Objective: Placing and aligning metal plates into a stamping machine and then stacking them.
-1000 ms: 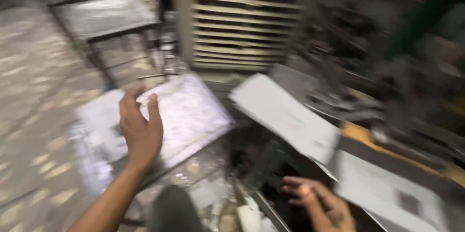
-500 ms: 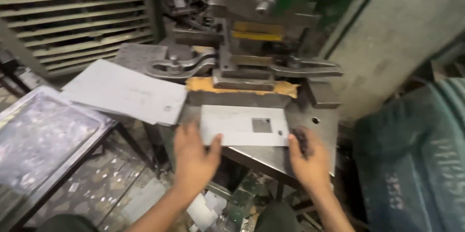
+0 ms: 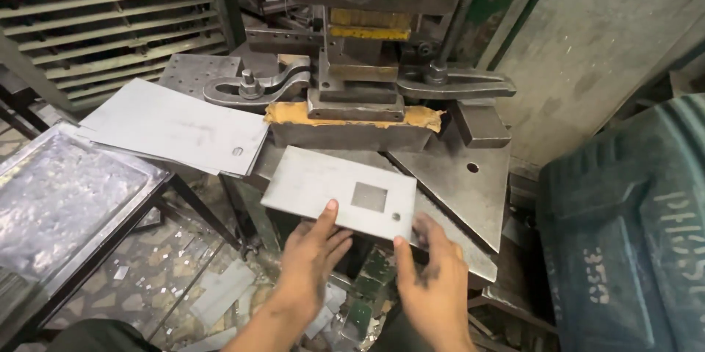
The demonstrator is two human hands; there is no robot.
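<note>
1. Sheet-metal plate (image 3: 339,192) with a square cut-out was held flat at the front edge of the press worktop (image 3: 470,198), below the die block (image 3: 352,128).
2. Left hand (image 3: 312,256) was closed on the plate's near edge, thumb on top.
3. Right hand (image 3: 433,282) was gripping its right corner.
4. Stacked blank sheets (image 3: 176,128) were seen lying to the left.

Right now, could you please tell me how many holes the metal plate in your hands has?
2: a square cutout near the middle of the metal plate, and a small round hole by its right near corner. The thumbs may hide others.
</note>
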